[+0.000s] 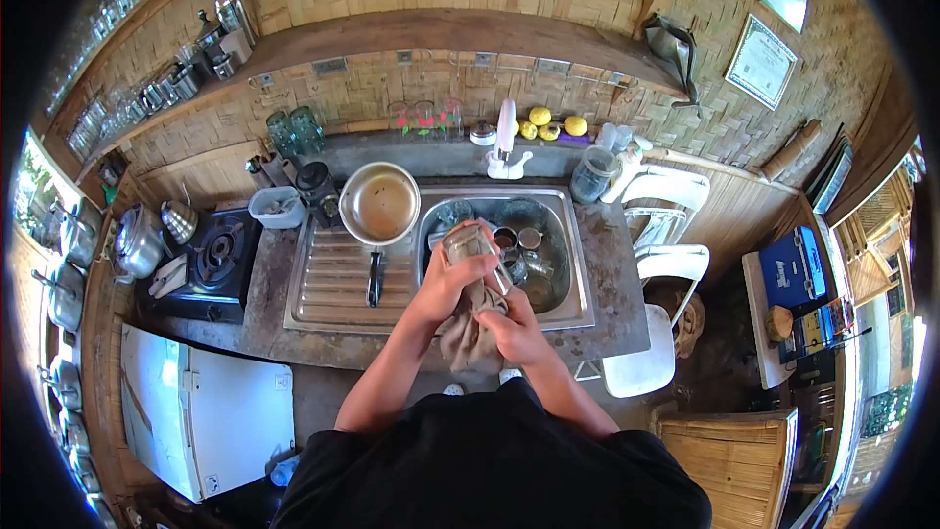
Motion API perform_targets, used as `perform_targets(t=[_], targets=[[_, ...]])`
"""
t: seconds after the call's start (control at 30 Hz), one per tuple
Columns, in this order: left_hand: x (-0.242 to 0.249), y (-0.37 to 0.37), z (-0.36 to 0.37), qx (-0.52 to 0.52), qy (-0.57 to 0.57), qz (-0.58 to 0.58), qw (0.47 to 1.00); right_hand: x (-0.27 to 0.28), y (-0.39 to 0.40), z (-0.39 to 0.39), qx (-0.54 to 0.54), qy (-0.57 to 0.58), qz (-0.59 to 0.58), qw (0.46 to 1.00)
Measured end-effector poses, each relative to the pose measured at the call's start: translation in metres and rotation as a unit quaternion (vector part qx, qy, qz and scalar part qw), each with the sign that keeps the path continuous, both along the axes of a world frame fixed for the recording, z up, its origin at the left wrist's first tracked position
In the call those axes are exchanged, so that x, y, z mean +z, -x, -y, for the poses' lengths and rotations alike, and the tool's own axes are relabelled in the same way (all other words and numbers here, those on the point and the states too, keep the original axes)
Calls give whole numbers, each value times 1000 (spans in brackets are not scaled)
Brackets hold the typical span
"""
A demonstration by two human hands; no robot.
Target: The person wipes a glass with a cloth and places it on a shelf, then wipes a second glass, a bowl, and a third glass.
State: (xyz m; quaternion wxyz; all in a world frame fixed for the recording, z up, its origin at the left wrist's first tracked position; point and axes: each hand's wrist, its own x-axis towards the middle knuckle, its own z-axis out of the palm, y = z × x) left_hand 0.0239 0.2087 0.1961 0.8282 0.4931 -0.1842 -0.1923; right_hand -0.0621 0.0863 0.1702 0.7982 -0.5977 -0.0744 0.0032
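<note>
Both hands hold cloth; a wall certificate is illegible.

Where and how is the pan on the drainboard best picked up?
Probably by the black handle, coming from the person's side with the left hand once free: the handle points toward the body, clear of the wide, round pan, and lies on the left.

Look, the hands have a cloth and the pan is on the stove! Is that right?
Not quite: the pan isn't on the stove. The head view shows it on the drainboard, beside the sink basin. The left hand and right hand do have a cloth.
</note>
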Motion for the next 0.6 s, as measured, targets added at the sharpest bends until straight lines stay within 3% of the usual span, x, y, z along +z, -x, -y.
perform_targets(t=[0.1,0.13,0.23,0.33,0.4,0.47,0.5,0.6], targets=[[-5,1,1,-60,119,3,991,4,13,-2,44,-159,-117,979],[-6,-2,1,-112,159,3,981,-2,15,-2,67,-238,-198,949],[-16,-5,1,-250,243,-27,937,-24,23,-6,195,-431,-263,841],[-18,-2,2,-214,227,-62,948,-24,20,-9,141,-395,-252,872],[-27,-6,-10,-224,191,-52,954,-25,19,-17,49,-222,-169,959],[-27,-11,-18,-243,156,-22,957,-25,16,-29,-49,-35,-79,995],[-21,-9,-22,-225,114,-11,968,-29,15,-36,-106,82,55,989],[-8,-2,-17,-87,-54,27,994,-30,5,-40,-208,374,122,896]])
